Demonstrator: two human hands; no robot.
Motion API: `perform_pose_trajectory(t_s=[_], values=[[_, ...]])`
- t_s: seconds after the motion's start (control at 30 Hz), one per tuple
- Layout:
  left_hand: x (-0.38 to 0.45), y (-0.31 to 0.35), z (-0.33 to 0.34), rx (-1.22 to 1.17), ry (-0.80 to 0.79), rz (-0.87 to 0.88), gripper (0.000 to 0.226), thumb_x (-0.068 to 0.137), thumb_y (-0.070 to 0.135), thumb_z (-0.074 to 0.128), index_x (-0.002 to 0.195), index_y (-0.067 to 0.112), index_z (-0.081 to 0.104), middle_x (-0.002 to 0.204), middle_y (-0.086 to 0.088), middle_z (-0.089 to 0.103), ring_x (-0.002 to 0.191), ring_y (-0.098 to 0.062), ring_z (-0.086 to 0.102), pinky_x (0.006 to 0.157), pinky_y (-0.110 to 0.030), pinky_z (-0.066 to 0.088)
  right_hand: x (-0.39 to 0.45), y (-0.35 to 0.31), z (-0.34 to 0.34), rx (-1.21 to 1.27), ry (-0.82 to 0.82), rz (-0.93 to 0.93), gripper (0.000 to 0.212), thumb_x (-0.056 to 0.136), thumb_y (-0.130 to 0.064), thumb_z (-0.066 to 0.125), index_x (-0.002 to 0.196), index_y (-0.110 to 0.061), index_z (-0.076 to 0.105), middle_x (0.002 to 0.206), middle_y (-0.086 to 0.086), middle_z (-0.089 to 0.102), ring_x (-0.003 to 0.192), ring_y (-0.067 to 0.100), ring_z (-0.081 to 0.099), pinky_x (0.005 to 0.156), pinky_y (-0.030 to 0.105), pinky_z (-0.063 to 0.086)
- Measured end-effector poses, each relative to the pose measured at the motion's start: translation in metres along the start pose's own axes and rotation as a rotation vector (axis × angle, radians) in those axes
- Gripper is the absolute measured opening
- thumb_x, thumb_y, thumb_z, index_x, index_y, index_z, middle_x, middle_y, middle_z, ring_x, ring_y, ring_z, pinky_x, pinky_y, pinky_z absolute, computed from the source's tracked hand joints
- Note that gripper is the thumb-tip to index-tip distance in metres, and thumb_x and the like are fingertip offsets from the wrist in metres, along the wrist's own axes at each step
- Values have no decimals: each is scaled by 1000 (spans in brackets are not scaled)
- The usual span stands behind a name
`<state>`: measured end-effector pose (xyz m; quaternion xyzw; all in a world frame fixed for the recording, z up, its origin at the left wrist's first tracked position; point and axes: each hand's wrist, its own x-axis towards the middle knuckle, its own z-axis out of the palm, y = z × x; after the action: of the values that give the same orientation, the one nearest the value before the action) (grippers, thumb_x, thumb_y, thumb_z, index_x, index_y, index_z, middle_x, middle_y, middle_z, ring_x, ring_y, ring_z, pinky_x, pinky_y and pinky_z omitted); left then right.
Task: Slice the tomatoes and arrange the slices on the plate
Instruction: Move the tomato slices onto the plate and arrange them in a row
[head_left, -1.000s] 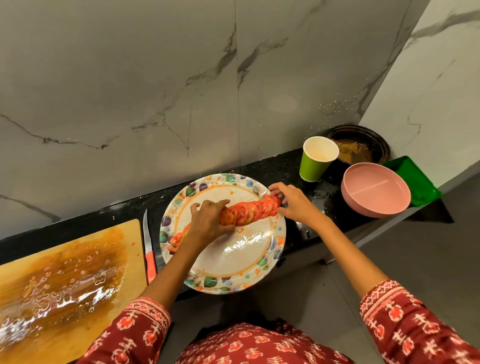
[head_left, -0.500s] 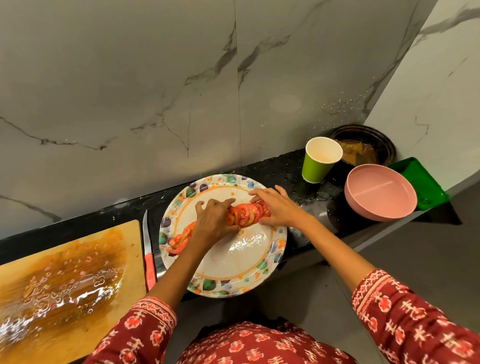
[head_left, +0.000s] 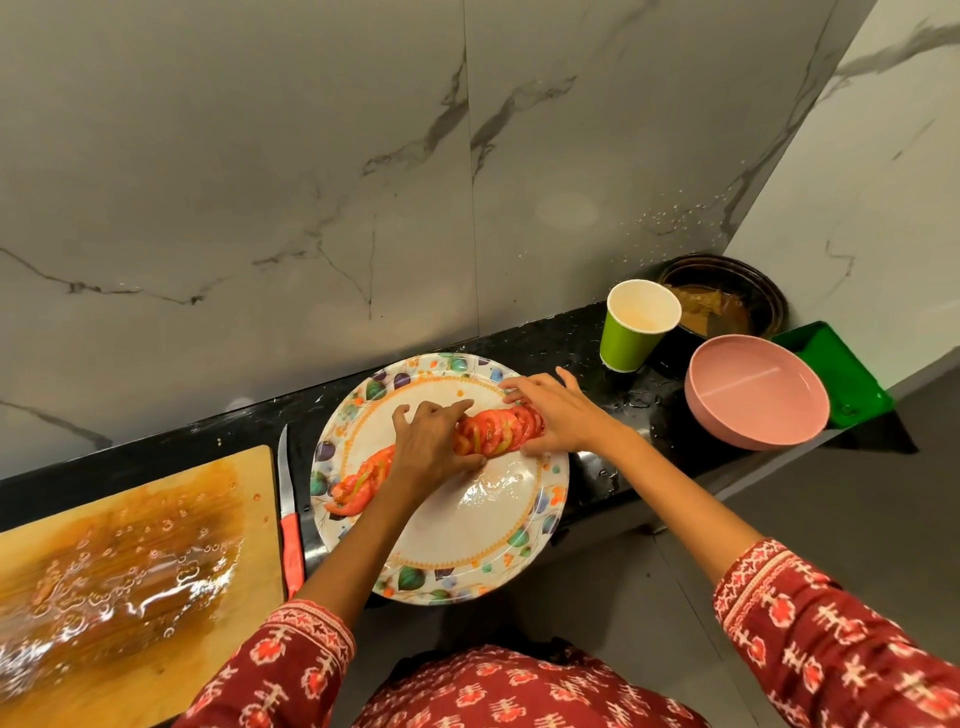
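Observation:
A row of red tomato slices (head_left: 498, 430) lies across the patterned plate (head_left: 462, 540) on the dark counter. My left hand (head_left: 434, 441) cups the left end of that row, fingers curled over it. Its right end is pressed by my right hand (head_left: 556, 415), fingers nearly straight. A second fan of tomato slices (head_left: 361, 480) lies at the plate's left rim, behind my left wrist.
A knife with a red handle (head_left: 289, 512) lies between the plate and the wet wooden cutting board (head_left: 130, 561). A green paper cup (head_left: 636, 325), a pink bowl (head_left: 756, 392), a dark bowl (head_left: 727, 301) and a green tray (head_left: 836, 369) stand at the right.
My right hand has pushed the slices leftward, so the row is shorter and tighter between both hands. The left hand has barely moved.

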<state>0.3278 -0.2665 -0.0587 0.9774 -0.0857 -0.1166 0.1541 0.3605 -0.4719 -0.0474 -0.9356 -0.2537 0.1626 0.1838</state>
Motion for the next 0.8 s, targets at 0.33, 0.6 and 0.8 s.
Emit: perform_pose_trajectory(t_s=[0.33, 0.6, 0.8], values=[[-4, 3, -2, -21, 8, 30, 76, 78, 51, 65, 142, 31, 30, 141, 0, 45, 131, -20, 35, 113, -50, 11, 6, -8, 4, -11, 8, -38, 78, 78, -32, 69, 143, -24, 26, 132, -5, 52, 136, 16, 28, 116, 49, -5], [-4, 5, 2, -37, 26, 26, 76, 78, 53, 64, 142, 30, 30, 140, -1, 46, 130, -19, 36, 113, -49, 10, 7, -14, 12, -17, 16, -65, 89, 74, -39, 73, 145, -24, 21, 138, -4, 48, 139, 17, 22, 116, 50, -6], [-4, 4, 4, -49, 33, 5, 75, 78, 54, 63, 141, 31, 31, 137, -1, 48, 128, -19, 38, 113, -50, 11, 7, -16, 8, 6, 32, -52, 81, 79, -32, 68, 145, -22, 22, 136, -2, 51, 138, 19, 25, 116, 50, -4]])
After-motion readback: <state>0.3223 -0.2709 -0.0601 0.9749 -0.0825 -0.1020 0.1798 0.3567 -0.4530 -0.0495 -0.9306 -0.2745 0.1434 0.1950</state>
